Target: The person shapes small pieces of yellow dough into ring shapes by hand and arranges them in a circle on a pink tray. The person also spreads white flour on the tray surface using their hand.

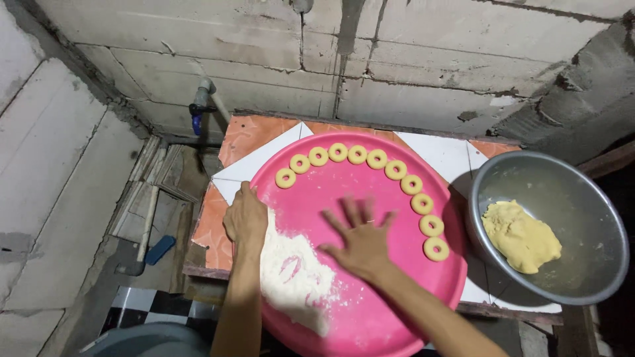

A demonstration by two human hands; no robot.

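Round pink tray [370, 311] on tiled counter [254, 142]. Left hand [245, 218]: fingers curled over tray's left rim, gripping it. Right hand [360, 238]: flat on tray centre, fingers spread. Flour heap [291, 274] lies between the forearms. Ten dough rings [376, 158] arc along far and right edge. Metal bowl [569, 178] at right holds yellow dough lump [520, 237].

Ten dough rings [357, 155] in a curved row along the far and right rim of one pink tray [370, 317]. One heap of flour [291, 274] on the near left part of the tray. Two hands: left hand [245, 218] at the left rim, right hand [360, 238] flat in the middle. One metal bowl [582, 264] to the right, with one lump of yellow dough [520, 237] inside. One pipe [202, 99] with one blue tap at the far left wall.
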